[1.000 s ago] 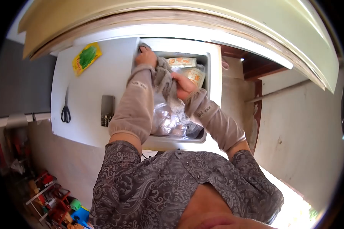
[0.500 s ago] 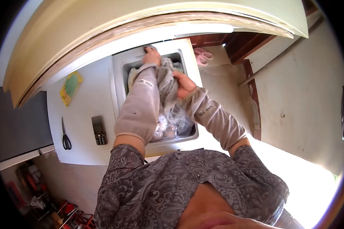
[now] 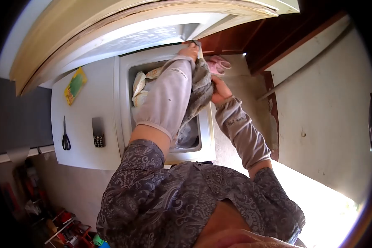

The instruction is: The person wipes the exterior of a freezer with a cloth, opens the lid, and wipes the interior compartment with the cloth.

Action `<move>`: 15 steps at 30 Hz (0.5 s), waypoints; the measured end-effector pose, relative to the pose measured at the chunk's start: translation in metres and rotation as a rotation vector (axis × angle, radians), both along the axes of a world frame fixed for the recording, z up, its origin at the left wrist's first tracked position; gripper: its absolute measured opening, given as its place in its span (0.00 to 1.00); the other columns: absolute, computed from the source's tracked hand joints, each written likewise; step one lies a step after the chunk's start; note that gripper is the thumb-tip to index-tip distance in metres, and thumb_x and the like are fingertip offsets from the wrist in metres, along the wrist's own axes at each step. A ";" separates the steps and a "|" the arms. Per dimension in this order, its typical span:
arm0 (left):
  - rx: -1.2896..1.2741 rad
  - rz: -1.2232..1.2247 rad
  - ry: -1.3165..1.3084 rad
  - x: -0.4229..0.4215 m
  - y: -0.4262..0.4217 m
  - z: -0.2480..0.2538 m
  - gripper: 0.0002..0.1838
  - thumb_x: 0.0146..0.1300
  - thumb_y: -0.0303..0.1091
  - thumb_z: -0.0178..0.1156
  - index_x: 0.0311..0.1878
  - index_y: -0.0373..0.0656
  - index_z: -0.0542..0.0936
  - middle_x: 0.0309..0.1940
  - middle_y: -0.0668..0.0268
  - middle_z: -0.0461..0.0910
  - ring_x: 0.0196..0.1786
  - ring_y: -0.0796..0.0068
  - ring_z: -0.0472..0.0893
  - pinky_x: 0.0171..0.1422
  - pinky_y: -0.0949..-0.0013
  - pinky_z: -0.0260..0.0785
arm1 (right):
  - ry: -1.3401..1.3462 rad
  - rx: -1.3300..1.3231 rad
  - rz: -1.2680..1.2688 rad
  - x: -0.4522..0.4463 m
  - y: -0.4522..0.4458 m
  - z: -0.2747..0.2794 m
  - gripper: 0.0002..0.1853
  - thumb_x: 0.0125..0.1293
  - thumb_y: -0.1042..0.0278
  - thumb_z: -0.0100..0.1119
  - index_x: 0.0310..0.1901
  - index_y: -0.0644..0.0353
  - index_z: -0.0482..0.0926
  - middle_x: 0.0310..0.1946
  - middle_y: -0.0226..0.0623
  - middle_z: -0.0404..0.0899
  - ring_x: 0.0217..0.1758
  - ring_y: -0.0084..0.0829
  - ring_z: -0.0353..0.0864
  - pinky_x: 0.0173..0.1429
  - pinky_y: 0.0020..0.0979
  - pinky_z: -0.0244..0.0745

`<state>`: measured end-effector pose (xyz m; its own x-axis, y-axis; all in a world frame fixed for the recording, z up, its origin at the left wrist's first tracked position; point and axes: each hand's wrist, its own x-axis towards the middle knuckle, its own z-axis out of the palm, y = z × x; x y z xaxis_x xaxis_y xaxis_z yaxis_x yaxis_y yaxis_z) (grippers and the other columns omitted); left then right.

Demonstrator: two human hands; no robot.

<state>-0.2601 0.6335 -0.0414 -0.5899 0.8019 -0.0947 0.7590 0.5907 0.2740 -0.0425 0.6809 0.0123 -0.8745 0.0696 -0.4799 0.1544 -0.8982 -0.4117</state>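
A grey-brown cloth (image 3: 200,84) hangs between both of my hands over the right side of an open white chest (image 3: 125,89) that looks like a freezer. My left hand (image 3: 189,51) is closed on the cloth's upper end, at the far right corner of the rim. Lower down, my right hand (image 3: 221,89) grips the cloth's right edge, just outside the chest. Inside the chest lie pale packages (image 3: 139,84) and a clear plastic bag (image 3: 188,136). My left sleeve covers part of the contents.
Left of the opening, a white top carries a yellow-green packet (image 3: 75,86), black scissors (image 3: 65,138) and a keypad phone (image 3: 98,134). A raised lid (image 3: 144,20) overhangs the far side. Pink slippers (image 3: 219,65) sit on the floor beyond, near a wall (image 3: 322,111).
Both hands have moved right with the cloth, from over the chest's middle to its right rim. More pale packages now show at the left inside. The camera view has shifted a little.
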 end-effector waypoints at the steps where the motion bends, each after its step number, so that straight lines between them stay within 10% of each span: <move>1: 0.044 -0.070 0.064 0.003 -0.001 -0.007 0.19 0.62 0.30 0.45 0.57 0.46 0.68 0.60 0.59 0.68 0.57 0.54 0.75 0.55 0.54 0.70 | -0.010 0.020 -0.004 0.006 -0.004 0.000 0.15 0.69 0.67 0.43 0.51 0.65 0.74 0.49 0.45 0.79 0.53 0.40 0.78 0.64 0.43 0.70; 9: 0.009 -0.306 0.033 0.034 -0.006 -0.066 0.15 0.61 0.31 0.48 0.52 0.45 0.73 0.51 0.59 0.75 0.47 0.56 0.81 0.46 0.53 0.74 | -0.040 -0.014 0.109 0.057 -0.021 0.017 0.19 0.71 0.65 0.40 0.57 0.69 0.70 0.55 0.47 0.75 0.58 0.42 0.75 0.67 0.44 0.67; 11: 0.499 0.231 0.021 0.076 -0.040 0.008 0.15 0.57 0.28 0.52 0.49 0.43 0.70 0.48 0.55 0.74 0.43 0.46 0.79 0.46 0.46 0.71 | 0.010 -0.025 0.148 0.048 -0.022 0.011 0.19 0.71 0.66 0.40 0.57 0.68 0.70 0.54 0.47 0.76 0.58 0.42 0.75 0.67 0.44 0.68; 15: 0.281 0.280 0.080 0.042 -0.069 0.003 0.15 0.59 0.32 0.52 0.50 0.43 0.69 0.54 0.55 0.70 0.42 0.42 0.79 0.43 0.44 0.72 | 0.005 -0.064 0.158 0.006 -0.037 0.002 0.16 0.69 0.68 0.46 0.53 0.67 0.73 0.49 0.44 0.79 0.52 0.40 0.78 0.62 0.43 0.72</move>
